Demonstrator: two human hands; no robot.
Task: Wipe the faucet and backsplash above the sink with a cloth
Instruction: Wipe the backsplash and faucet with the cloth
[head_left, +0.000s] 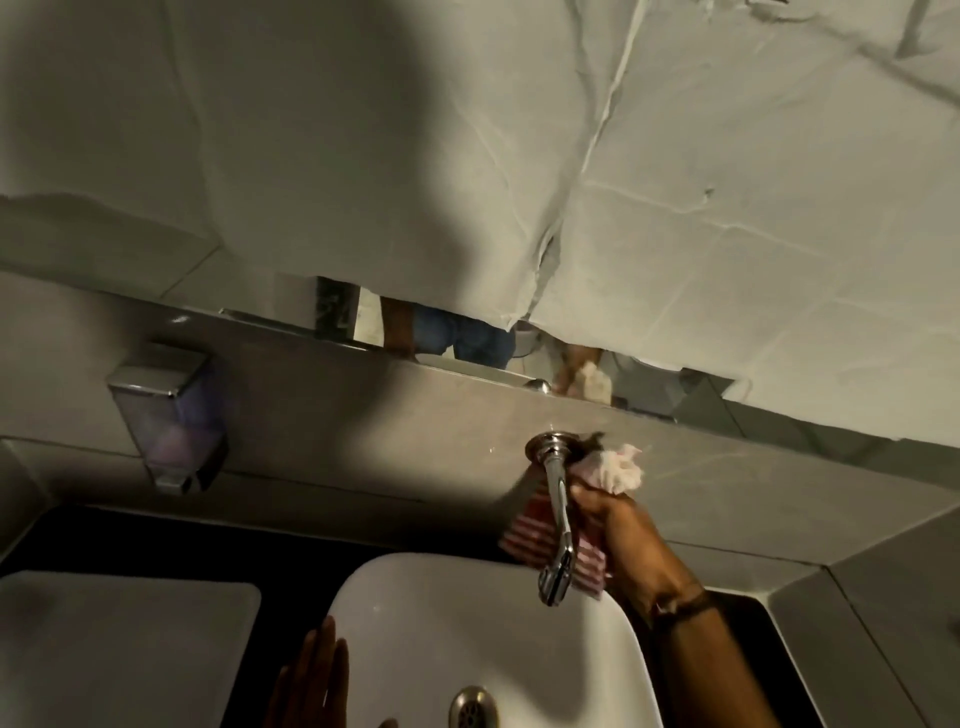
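Note:
A chrome faucet juts from the grey tiled backsplash and hangs over the white sink. My right hand grips a pink-and-white striped cloth wrapped behind and around the spout, with a bunched white end sticking up near the faucet's wall flange. My left hand lies flat on the sink's left rim, fingers apart and holding nothing.
A chrome-topped soap dispenser is mounted on the backsplash at left. A mirror above is mostly covered by crumpled white paper. A white tray-like surface sits left of the sink on a dark counter. The drain is at the bottom.

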